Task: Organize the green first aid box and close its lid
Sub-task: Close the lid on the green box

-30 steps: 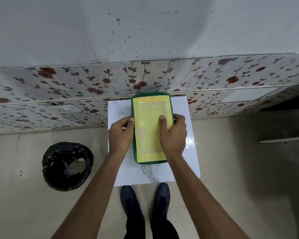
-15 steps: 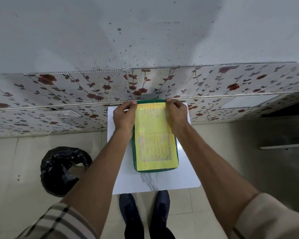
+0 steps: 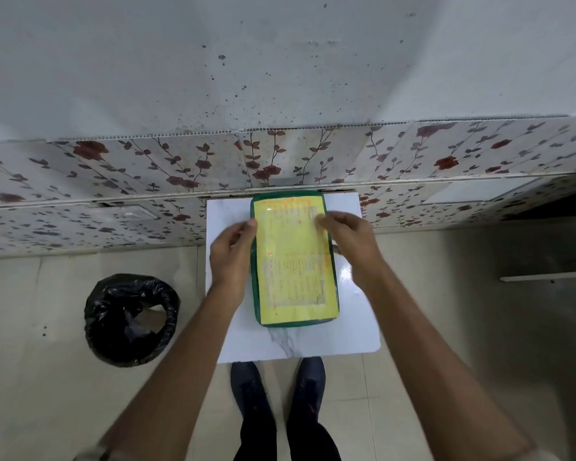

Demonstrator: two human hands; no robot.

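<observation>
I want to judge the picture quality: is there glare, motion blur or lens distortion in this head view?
Head view: glare on the glossy white table beside the green first aid box; the right hand is smeared by motion, the left hand sharper; the wide lens bends the floral wall panel into a curve; the text on the yellow label is too soft to read.

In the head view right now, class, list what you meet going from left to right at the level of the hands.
Black bin → left hand → green first aid box → right hand → bare part of the white table.
</observation>
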